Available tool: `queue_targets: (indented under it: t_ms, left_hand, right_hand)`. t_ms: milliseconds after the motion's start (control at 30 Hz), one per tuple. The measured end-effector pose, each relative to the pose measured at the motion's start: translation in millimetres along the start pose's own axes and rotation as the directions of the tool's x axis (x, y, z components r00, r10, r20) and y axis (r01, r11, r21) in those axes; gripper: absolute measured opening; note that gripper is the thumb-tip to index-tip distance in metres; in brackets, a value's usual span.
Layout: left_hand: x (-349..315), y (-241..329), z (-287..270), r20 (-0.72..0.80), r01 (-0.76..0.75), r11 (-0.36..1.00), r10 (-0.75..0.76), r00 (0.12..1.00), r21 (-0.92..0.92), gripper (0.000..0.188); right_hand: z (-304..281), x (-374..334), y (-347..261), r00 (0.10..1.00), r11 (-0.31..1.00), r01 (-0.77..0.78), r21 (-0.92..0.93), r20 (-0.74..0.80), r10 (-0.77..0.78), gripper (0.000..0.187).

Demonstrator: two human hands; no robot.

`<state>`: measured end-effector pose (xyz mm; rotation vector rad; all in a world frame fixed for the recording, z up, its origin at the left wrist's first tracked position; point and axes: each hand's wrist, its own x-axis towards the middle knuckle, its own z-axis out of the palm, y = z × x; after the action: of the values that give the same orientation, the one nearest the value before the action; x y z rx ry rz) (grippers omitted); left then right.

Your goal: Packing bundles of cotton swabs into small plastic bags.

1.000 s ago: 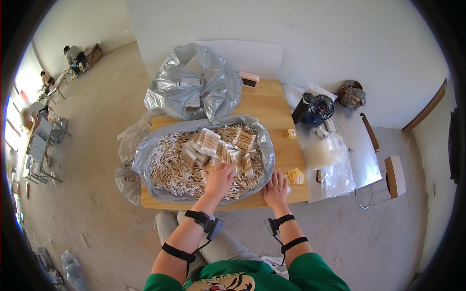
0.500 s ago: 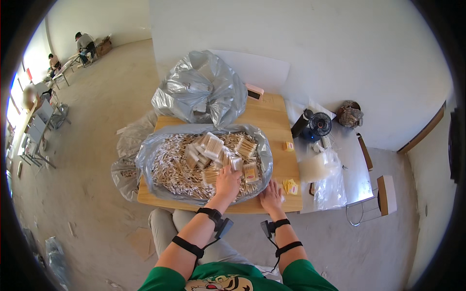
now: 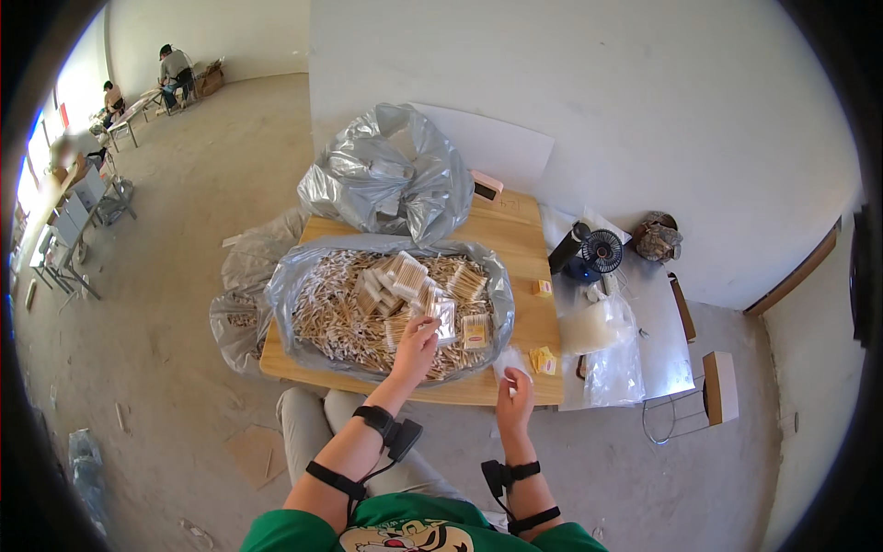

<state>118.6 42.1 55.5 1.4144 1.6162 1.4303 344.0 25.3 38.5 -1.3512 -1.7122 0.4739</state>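
Observation:
A wide grey plastic-lined container (image 3: pixel 280 290) on the wooden table is full of loose cotton swabs (image 3: pixel 331 313). Bagged packs of swabs lie in a heap on top. My left hand (image 3: pixel 416 348) reaches in over the swabs, its fingertips closed at the edge of a shiny clear packet of cotton swabs (image 3: pixel 445 320). To the right of this packet lies another swab packet with a label (image 3: pixel 475 331). Beyond the container's near right corner, my right hand (image 3: pixel 517 391) pinches a thin clear plastic bag (image 3: pixel 508 362) above the table edge.
Small yellow cards (image 3: pixel 543 361) lie on the wooden table (image 3: pixel 520 235) at right. A big grey plastic bag (image 3: pixel 386 175) stands behind the container. On the metal side table are a black fan (image 3: pixel 603 250) and clear bags (image 3: pixel 612 368). People sit far left.
My right hand has risen off the table and now holds a clear plastic bag. My left hand has shifted slightly left and back at the packet. The view has turned a little.

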Motion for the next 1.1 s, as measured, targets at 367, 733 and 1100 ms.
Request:
queue_targets:
  t_ms: [367, 733, 1100]
  left_hand:
    - [-26.4, 7.9, -28.2, 0.063, 0.127, 0.978, -0.118, 0.991, -0.166, 0.020]
    - [-42.2, -51.7, -44.7, -0.100, 0.175, 0.965, -0.198, 0.975, -0.196, 0.022]
    - [-34.9, -12.3, -47.0, 0.178, 0.451, 0.773, -0.418, 0.891, -0.446, 0.026]
  right_hand:
    - [108.5, 48.3, -36.4, 0.861, 0.701, -0.475, 0.532, 0.444, 0.247, 0.035]
    - [99.5, 38.4, -53.4, 0.985, 0.899, 0.096, -0.427, 0.169, -0.025, 0.052]
    - [84.4, 45.1, -78.4, 0.980, 0.992, 0.093, 0.083, 0.167, -0.106, 0.027]
